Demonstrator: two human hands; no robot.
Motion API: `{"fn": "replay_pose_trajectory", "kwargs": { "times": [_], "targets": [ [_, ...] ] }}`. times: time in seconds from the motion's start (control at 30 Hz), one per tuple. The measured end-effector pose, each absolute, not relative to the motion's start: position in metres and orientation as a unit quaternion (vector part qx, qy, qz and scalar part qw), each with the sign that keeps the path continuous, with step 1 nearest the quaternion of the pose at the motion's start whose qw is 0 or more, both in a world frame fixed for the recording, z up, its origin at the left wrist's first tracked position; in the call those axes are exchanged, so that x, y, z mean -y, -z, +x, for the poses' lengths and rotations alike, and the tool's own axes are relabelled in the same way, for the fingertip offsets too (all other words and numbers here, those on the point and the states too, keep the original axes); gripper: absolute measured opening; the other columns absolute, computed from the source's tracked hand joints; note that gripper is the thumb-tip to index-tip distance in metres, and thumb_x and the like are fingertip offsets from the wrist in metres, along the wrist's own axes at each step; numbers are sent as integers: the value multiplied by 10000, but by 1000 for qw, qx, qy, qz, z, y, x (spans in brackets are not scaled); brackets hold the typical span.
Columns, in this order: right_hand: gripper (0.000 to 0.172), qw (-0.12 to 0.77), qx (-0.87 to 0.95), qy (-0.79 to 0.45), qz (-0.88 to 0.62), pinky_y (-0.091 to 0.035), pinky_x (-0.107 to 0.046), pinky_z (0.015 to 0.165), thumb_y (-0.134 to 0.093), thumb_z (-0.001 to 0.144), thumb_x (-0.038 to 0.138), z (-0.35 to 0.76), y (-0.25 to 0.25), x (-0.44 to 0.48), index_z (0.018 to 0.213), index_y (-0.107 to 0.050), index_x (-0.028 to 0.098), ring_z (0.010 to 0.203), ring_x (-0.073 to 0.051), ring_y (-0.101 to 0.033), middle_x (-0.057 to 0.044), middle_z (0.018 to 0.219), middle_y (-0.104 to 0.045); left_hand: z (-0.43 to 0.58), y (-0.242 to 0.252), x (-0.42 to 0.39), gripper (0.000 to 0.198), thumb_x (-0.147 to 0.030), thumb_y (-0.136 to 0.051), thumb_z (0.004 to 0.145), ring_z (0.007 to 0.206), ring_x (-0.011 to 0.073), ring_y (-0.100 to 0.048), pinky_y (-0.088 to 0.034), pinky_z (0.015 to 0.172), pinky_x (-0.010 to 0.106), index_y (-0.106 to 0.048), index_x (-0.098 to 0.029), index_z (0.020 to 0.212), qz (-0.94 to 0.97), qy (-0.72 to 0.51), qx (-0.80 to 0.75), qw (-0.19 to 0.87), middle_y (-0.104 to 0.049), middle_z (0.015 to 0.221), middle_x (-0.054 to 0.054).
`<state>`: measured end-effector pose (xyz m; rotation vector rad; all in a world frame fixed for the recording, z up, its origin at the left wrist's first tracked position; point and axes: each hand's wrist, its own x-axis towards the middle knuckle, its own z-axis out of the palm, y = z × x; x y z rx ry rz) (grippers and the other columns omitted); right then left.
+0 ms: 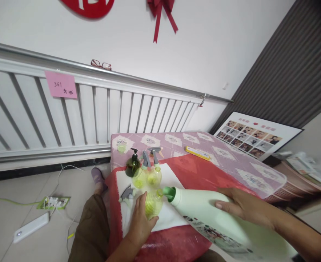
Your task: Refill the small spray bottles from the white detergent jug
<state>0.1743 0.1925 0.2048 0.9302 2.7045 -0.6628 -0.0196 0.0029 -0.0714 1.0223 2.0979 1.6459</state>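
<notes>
The greatest risk is judged to lie at the gap between the green spout (168, 193) of the large pale green jug (212, 203) and the neck of the round yellow-green bottle (152, 208). Should the jug be tipped too steeply, liquid could be sent past the narrow opening and onto the white cloth (172, 216). The jug's bulk, supported by one hand as far as is shown, could also cause the spout to swing and the light bottle to be knocked over. If that happened, the two filled spray bottles (154, 177) just beyond could be struck.

The jug is laid over on its side above the near right part of the red covering (173, 243). Its mouth is pointed left, toward the bottle, and its long axis is run from the mouth down to the near right. The bottle is stood on the white cloth, its open neck turned upward and slightly right; how much of that lean is owed to the lens cannot be told.

The bottle is held by the left hand (140, 223), fingers and thumb curved around its left and near sides. The jug is gripped by the right hand (238, 207). Whether spout and neck are touching cannot be told.
</notes>
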Motion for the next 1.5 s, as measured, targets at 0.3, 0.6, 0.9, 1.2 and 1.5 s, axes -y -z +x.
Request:
{"fn": "replay_pose_trajectory", "kwargs": {
  "times": [0.3,0.6,0.9,1.2,1.5],
  "targets": [
    [520,119,-919,201,318,-455,-302,643,-547,759,702,163,-220,-188,815,-695,207,739,-251,-643,-58,792,-705,-19,70,-1,837,-174,-660,647,1366,281,-370,-288,1153,434,-335,-185,1418,357,-575,-721,148,-420,1423,132],
    [537,151,-921,183,308,-452,-303,635,-514,778,701,155,-234,-183,808,-668,188,747,-250,-636,-76,799,-694,-21,69,0,846,-174,-660,662,1364,275,-373,-286,1154,431,-320,-184,1436,368,-575,-715,149,-415,1422,127],
    [523,144,-920,170,321,-448,-317,615,-561,725,706,151,-239,-178,767,-660,193,711,-252,-622,-74,752,-683,-21,64,1,847,-160,-663,648,1356,275,-382,-294,1151,448,-335,-198,1427,370,-575,-714,150,-424,1410,123],
    [532,173,-928,130,303,-450,-326,641,-476,795,695,153,-238,-181,806,-632,187,748,-256,-622,-83,800,-680,-21,64,2,833,-193,-662,659,1363,282,-374,-299,1151,430,-345,-192,1430,378,-567,-716,150,-420,1424,118],
    [444,154,-927,137,314,-440,-318,614,-531,788,635,156,-236,-184,794,-648,207,716,-245,-644,-61,776,-697,-22,65,3,830,-182,-663,667,1366,279,-365,-295,1152,427,-335,-178,1430,391,-555,-720,144,-407,1427,130]
  ]
}}
